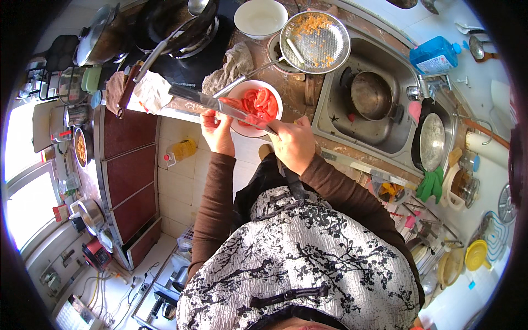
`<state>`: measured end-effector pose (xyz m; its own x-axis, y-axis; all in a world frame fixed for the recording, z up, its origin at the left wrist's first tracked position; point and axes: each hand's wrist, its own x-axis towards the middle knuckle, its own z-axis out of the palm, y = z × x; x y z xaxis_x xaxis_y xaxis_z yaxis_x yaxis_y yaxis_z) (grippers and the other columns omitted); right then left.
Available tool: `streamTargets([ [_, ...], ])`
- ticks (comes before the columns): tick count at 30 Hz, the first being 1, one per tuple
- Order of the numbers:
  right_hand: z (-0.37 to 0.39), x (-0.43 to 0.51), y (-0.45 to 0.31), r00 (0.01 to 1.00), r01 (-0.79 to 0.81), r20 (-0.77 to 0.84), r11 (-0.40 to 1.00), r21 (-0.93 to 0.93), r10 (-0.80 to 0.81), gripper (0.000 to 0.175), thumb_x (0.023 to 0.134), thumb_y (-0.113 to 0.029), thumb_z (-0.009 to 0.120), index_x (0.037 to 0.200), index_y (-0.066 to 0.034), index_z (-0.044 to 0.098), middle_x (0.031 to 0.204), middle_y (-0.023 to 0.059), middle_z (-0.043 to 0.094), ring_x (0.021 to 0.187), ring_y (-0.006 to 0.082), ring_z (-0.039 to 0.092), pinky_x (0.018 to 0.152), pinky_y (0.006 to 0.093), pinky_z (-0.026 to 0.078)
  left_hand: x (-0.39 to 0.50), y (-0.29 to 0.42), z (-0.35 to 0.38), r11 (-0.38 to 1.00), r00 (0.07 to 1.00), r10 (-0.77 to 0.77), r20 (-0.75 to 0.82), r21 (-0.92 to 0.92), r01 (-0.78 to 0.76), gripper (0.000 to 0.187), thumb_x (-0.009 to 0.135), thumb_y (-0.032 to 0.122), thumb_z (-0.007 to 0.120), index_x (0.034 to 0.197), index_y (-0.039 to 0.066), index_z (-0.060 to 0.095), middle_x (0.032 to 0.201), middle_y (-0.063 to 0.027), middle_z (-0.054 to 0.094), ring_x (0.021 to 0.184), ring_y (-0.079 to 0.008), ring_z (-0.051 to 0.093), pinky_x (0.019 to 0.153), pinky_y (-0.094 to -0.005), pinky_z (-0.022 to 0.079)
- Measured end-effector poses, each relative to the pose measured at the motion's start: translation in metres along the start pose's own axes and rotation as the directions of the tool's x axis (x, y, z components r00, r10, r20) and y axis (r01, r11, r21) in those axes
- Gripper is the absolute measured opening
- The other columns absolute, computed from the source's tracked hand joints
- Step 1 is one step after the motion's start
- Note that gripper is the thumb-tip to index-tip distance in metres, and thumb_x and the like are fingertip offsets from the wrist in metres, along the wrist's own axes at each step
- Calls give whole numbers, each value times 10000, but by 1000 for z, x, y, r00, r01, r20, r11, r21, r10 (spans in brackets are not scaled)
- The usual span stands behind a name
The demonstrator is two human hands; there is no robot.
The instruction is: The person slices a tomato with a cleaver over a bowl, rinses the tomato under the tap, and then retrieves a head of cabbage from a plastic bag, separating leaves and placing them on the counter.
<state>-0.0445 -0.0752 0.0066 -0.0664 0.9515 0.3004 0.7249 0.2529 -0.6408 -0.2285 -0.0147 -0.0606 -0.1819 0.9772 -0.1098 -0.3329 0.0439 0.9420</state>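
Note:
My right hand [293,142] is closed around the handle end of a kitchen knife. The knife's wide steel blade [198,98] reaches left across a white bowl [277,88], with wet red smears on it near the bowl. Sliced tomato [260,103] lies in the bowl. At the bowl's left rim, below the blade, my left hand [218,134] pinches a small red piece of tomato [217,116] between thumb and fingers. My right fingers partly hide the handle.
A mesh strainer [336,35] with orange bits rests over a container, its handle reaching towards the bowl. An empty white bowl [260,18] stands behind. Left are a cloth [233,62] and a wok [165,24]; right, a steel sink [330,119] holds a pan [371,95].

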Motion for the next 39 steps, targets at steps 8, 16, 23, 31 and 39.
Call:
streamTargets([
  [8, 1, -1, 2, 1000, -10, 16, 1000, 11, 10, 68, 793, -149, 626, 795, -116, 567, 609, 43, 597, 561, 244, 551, 658, 370, 333, -10, 2, -7, 871, 907, -391, 153, -255, 419, 262, 890, 143, 620, 1131, 73, 545, 1119, -57, 627, 975, -177, 626, 786, -314, 550],
  [16, -4, -10, 9, 1000, 5, 15, 1000, 6, -5, 63, 791, -157, 631, 812, -120, 584, 619, 38, 602, 574, 238, 555, 661, 373, 335, 4, 9, -16, 561, 742, -607, 285, -507, 654, 409, 839, 284, 658, 1153, 39, 565, 1085, -97, 641, 964, -231, 631, 746, -337, 579],
  [23, 3, -6, 8, 1000, -18, 8, 1000, -11, 18, 58, 810, -153, 618, 801, -118, 571, 601, 46, 588, 556, 249, 547, 656, 383, 334, 6, -7, -23, 480, 663, -662, 350, -482, 733, 382, 824, 247, 644, 1112, 8, 564, 1037, -128, 654, 888, -240, 655, 726, -331, 590],
  [31, 2, 3, 5, 999, -30, 23, 999, -13, 30, 91, 869, -201, 604, 882, -120, 644, 645, 48, 605, 553, 259, 527, 646, 360, 334, 0, -7, -10, 564, 665, -693, 279, -364, 741, 442, 806, 209, 640, 1168, -24, 542, 1046, -166, 645, 876, -255, 649, 716, -312, 584],
  [39, -1, -6, 7, 1000, -20, -5, 1000, 3, 20, 44, 821, -146, 606, 820, -132, 564, 568, 32, 547, 546, 242, 539, 647, 385, 326, 11, 23, -3, 383, 587, -713, 384, -489, 784, 405, 799, 204, 605, 1123, -28, 528, 979, -163, 630, 773, -261, 648, 611, -279, 571],
])
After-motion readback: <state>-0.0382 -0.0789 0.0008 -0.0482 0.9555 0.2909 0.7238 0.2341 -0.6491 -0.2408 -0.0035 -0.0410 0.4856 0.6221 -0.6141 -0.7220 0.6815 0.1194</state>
